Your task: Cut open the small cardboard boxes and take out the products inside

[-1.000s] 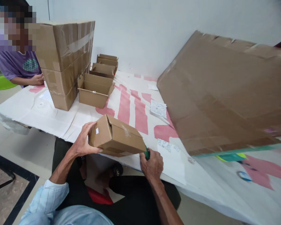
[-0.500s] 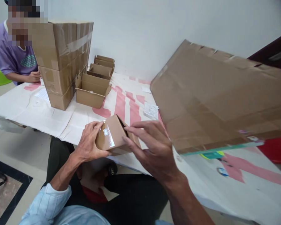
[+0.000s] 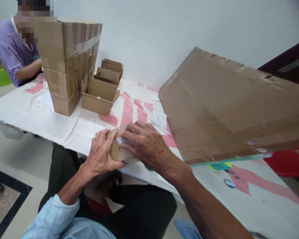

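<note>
A small closed cardboard box (image 3: 116,153) is held at the table's near edge, above my lap. My left hand (image 3: 99,152) is shut around its left end, thumb below and fingers over the top. A small white-and-blue label (image 3: 119,140) shows on the box. Right beside that label, my right hand (image 3: 147,142) lies on the box with its fingers curled and thumb and fingertips close together. Whatever is between those fingertips, if anything, is hidden. The right part of the box is covered by this hand.
Taped cartons (image 3: 72,63) are stacked at the left, with several open boxes (image 3: 99,96) behind. A large cardboard sheet (image 3: 229,109) leans at the right. A tape roll (image 3: 229,183) and a bubble-wrap piece (image 3: 159,119) lie on the table. A person in purple (image 3: 8,43) sits far left.
My right hand has moved from the box's right-hand opening onto its face by the label, fingers curling. The opening's dark gap is no longer visible. My left hand keeps hold.
</note>
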`<state>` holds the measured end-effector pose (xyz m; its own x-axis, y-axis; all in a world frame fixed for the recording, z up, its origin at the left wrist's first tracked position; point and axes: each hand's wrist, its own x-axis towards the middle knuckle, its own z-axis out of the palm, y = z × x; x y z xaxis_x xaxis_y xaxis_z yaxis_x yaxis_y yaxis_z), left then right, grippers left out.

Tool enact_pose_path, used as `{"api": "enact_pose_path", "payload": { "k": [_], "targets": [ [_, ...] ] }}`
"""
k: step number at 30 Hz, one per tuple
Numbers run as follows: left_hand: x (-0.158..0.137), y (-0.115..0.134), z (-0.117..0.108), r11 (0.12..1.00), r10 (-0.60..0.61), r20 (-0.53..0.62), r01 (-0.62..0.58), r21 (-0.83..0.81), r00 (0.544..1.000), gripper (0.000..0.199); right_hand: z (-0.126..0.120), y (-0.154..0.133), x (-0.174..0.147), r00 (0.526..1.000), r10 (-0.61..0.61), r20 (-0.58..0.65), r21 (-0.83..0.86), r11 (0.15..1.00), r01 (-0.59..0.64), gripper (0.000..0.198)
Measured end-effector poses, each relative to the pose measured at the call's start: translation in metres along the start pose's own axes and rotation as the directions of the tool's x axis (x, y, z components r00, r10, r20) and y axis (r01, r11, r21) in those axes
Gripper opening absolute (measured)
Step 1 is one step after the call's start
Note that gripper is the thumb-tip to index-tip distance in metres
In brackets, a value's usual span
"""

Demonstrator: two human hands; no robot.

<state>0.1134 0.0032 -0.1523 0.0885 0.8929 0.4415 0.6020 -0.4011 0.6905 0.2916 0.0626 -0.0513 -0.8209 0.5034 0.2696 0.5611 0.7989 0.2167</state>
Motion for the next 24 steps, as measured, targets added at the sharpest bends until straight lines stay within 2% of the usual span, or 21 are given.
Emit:
{"api": "enact_pose_path", "payload": {
  "k": [6,17,24],
  "targets": [
    [0.0,0.002,0.002,1.0,0.01,0.005,-0.01,0.022,1.0,0.115,0.008,0.005,-0.001,0.999,-0.021,-0.033,-0.031,0.999,0.02,0.006],
    [0.004,0.012,0.002,0.999,-0.029,0.048,0.027,0.047,0.998,0.114,0.009,0.009,-0.004,0.999,-0.007,-0.041,-0.056,0.998,0.005,0.007],
    [0.006,0.014,0.003,0.998,-0.05,0.06,0.047,0.046,0.997,0.115,0.01,0.014,-0.005,0.997,-0.008,-0.079,0.003,1.0,0.008,0.015]
  ]
}}
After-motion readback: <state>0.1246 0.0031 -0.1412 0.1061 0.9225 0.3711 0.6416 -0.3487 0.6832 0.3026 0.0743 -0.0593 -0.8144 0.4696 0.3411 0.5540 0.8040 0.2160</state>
